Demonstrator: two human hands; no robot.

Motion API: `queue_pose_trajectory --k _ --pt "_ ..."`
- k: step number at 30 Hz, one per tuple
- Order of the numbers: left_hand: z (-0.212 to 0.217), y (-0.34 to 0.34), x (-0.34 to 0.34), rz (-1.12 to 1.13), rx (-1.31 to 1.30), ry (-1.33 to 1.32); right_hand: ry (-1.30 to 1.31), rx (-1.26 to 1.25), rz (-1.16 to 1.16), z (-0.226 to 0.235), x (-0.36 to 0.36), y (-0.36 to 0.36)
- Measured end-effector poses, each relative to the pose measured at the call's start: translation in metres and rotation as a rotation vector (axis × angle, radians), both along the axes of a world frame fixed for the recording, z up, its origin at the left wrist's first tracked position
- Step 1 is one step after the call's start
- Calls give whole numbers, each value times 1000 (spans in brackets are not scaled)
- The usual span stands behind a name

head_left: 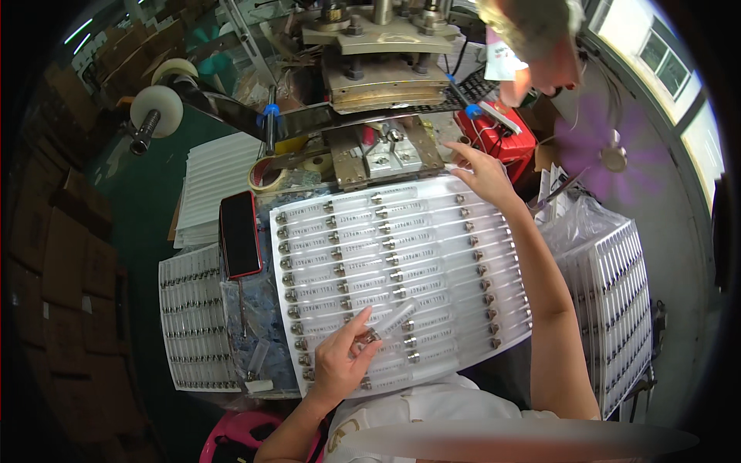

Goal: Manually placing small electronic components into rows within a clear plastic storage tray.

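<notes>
Head view, one frame. A large white plastic tray (pixel 432 231) lies across the workbench in front of the person, its rows of slots filled with small clear tubes with metal caps. Most slots are occupied.

Left hand (pixel 343 359): at the near left part of the tray, fingers closed in a pinch on one clear tube (pixel 390 320) by its metal end. The tube angles up and to the right, lying just above the filled rows; whether it touches them cannot be told.

Right hand (pixel 482 174): arm stretched out to the far right corner of the tray, fingers spread and loosely open, tips resting on or just over the tray's far edge. It holds nothing visible.

Surroundings: a red-cased phone (pixel 240 234) lies just left of the tray, screen dark. Further left sits a second filled tray (pixel 193 324). A stack of filled trays (pixel 617 301) stands to the right, partly under clear plastic film. Beyond the tray stands a metal press machine (pixel 374 69), with a roll of tape (pixel 266 177) near its base.
</notes>
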State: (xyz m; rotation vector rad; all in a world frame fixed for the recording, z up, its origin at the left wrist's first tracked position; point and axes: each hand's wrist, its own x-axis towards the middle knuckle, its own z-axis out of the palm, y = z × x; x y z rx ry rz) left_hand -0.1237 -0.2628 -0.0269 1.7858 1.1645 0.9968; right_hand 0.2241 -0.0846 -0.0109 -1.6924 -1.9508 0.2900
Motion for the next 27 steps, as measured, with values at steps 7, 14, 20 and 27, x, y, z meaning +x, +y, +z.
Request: queue_pose_trajectory --k 7,14,20,27 --pt "-25 -46 37 -372 359 160 -294 135 199 -43 8 -11" --pt "-42 -54 34 -368 544 362 -194 84 224 -36 1 -20" --pt "-13 -42 21 -454 656 504 392 -38 -76 -3 20 -37" --pt "11 133 53 -261 878 570 677 56 -46 -8 56 -47"
